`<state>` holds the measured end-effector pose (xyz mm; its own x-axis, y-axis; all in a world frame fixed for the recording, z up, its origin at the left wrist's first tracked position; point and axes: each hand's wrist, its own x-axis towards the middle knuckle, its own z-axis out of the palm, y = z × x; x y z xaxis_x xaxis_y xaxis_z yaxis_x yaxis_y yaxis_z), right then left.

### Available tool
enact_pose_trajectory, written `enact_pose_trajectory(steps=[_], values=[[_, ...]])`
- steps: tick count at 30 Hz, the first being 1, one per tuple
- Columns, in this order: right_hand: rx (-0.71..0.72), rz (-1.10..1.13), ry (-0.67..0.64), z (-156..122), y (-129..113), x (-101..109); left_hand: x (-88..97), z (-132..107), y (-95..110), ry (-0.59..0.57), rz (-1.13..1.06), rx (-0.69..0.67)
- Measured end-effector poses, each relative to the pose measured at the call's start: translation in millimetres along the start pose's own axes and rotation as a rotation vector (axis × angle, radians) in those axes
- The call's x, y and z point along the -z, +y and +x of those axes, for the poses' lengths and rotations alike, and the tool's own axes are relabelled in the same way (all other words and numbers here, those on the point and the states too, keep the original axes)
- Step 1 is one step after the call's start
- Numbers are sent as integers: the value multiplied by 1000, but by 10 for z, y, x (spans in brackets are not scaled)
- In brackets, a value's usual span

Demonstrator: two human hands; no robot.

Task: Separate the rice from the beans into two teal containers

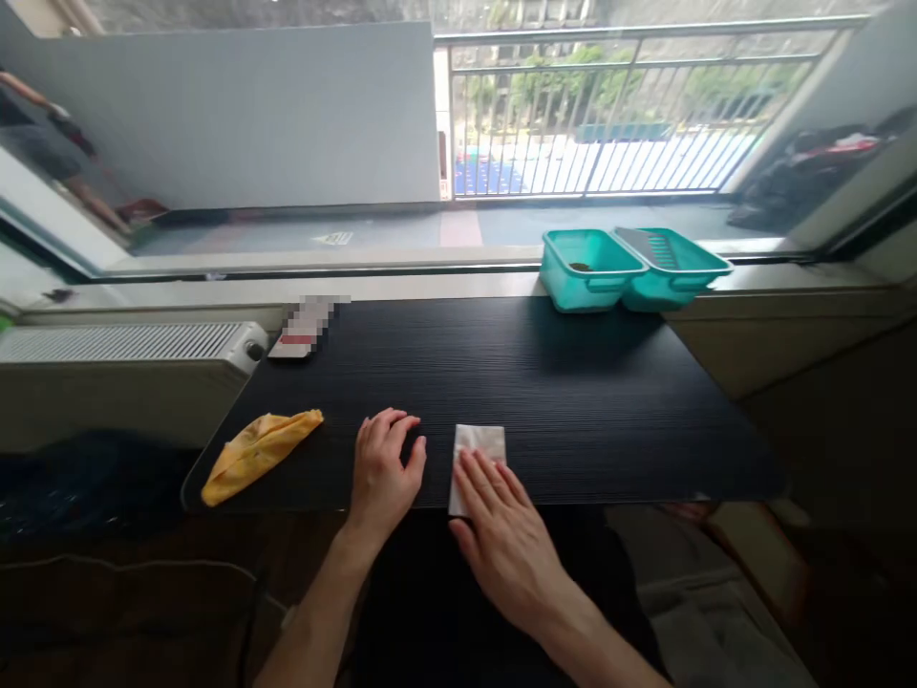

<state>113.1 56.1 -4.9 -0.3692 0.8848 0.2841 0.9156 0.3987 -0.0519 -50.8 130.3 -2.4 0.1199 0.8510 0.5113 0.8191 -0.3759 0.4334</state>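
Note:
A folded white tissue (481,438) lies flat near the front edge of the black table (458,354). My right hand (505,535) rests palm down over its lower right part, fingers stretched out, covering some of it. To the left of the tissue, my left hand (385,473) is on the tabletop near the front edge, with its fingers loosely bent and the thumb apart. Nothing shows in that hand. Further left lies a crumpled yellow cloth (262,454), out of contact with either hand.
At the back right stand two joined teal plastic bins (598,287), one with a ridged insert. A pixelated flat object (305,330) lies at the back left corner. Beyond the table are a white radiator (129,344), a windowsill and a balcony railing. Another person is partly visible outside, far left.

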Motion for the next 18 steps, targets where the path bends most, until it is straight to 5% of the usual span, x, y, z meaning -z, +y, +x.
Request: enact_pose_trajectory(steps=[2,5,7,9,13,15,18], values=[[-87,-30,24,-250,441,109,-117,-46,60,-49,50,-23],[-354,-110,122,-822,1502,354,-178,-73,20,-60,76,-57],[-492,-146,185,-1055,1968,455,-184,-75,-29,-59,95,-74],[-560,-159,218,-1037,1984,429,-191,-79,-64,-51,109,-87],[-430,-69,172,-628,1160,149,-208,-96,-89,-42,117,-102],[-328,14,137,-564,937,91,-207,-102,-91,-44,115,-106],[-377,107,165,-810,1310,206,-200,-105,-94,-48,110,-111]])
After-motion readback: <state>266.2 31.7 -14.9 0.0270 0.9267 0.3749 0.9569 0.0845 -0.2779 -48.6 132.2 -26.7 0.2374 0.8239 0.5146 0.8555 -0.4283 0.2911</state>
